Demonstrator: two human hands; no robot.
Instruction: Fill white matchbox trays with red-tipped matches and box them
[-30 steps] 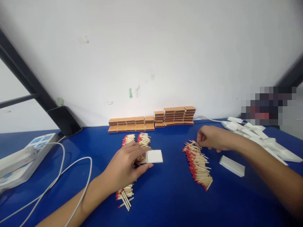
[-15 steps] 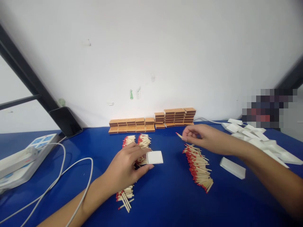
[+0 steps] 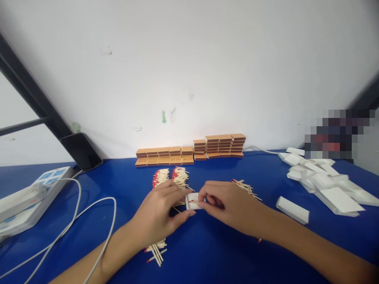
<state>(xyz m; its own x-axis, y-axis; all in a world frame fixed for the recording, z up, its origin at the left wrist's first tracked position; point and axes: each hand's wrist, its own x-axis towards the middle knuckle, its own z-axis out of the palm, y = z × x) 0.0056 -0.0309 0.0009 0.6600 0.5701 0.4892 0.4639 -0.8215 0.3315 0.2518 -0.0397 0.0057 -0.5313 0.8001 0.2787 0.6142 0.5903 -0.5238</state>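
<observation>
Pinching a match (image 3: 193, 201) inside 1 white tray (image 3: 194, 196) — right hand (image 3: 232, 202).

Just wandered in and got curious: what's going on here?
A person's left hand holds a small white tray, while the right hand pinches at least one red-tipped match at it. Loose matches lie in piles on the blue table. Behind them, orange-topped boxes stand stacked by the wall, and white pieces are heaped on the right.
</observation>
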